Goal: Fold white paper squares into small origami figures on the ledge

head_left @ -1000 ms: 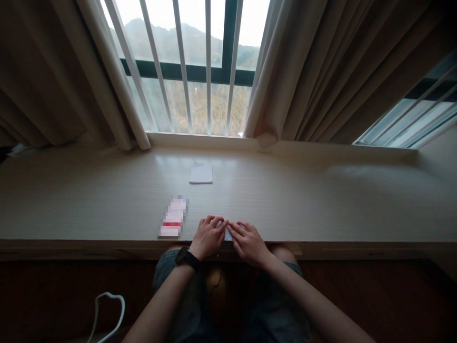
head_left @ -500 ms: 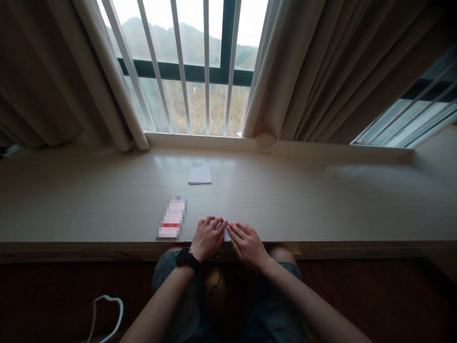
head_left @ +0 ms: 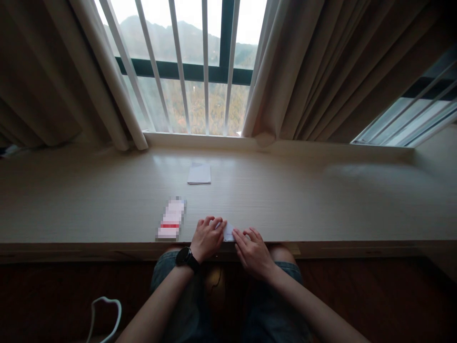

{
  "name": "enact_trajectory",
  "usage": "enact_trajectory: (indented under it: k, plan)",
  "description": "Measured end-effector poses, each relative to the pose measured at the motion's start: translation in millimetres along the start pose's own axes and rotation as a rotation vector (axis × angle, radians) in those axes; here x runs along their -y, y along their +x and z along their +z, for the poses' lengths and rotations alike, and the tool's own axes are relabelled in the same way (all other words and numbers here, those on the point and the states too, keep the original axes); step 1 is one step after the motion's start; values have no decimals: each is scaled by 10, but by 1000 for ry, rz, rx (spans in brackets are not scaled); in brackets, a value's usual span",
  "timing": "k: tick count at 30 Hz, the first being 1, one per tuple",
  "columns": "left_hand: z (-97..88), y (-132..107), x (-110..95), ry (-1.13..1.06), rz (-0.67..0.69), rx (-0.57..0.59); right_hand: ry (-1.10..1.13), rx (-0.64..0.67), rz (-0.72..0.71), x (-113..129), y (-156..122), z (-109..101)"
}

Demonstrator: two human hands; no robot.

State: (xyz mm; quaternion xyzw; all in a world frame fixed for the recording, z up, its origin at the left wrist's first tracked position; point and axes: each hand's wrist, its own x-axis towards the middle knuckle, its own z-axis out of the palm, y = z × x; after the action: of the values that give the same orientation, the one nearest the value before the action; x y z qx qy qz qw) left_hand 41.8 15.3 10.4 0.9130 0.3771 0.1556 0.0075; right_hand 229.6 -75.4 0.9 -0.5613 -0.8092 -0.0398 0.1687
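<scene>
At the front edge of the desk lies a small piece of white folded paper [head_left: 229,232], partly covered by my hands. My left hand [head_left: 208,239], with a black watch on the wrist, grips the paper's left side with bent fingers. On the other side, my right hand [head_left: 254,252] has its fingers stretched forward, the fingertips touching the paper's right edge. What lies beneath my left fingers is hidden.
A small stack of white paper sheets [head_left: 199,173] lies farther back on the desk [head_left: 303,200]. Left of my hands is a pixelated, phone-like object [head_left: 171,219]. Curtains [head_left: 285,71] and a barred window stand behind. A white cable [head_left: 119,309] loops at lower left.
My right hand has shifted a little to the right and toward me, so more of the white paper shows between my hands. My left hand has stayed nearly in place.
</scene>
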Motion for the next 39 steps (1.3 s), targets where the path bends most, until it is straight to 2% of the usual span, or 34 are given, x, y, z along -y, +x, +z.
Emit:
enact_trajectory:
  k: [3,10,15,18,21,25,33,39]
  plan:
    - [-14,0,-4,-1,0,8,17,-10,63,13,-74,-43]
    - [-4,-5,16,-40,-18,-8,93,40,73,-138,-199,-183]
    - [20,-10,39,-48,4,-5,138,-35,135,-126,49,-162]
    - [35,-20,48,-43,10,-14,122,9,52,-44,265,-56]
    - [41,-26,54,-37,18,-11,98,31,41,-8,360,24]
    - [36,-22,51,-25,34,3,50,34,86,-40,264,4]
    - [22,-6,46,13,55,18,-33,122,-70,-178,-56,-190]
    - [-117,16,-63,44,55,18,-111,147,-98,-229,-22,-250]
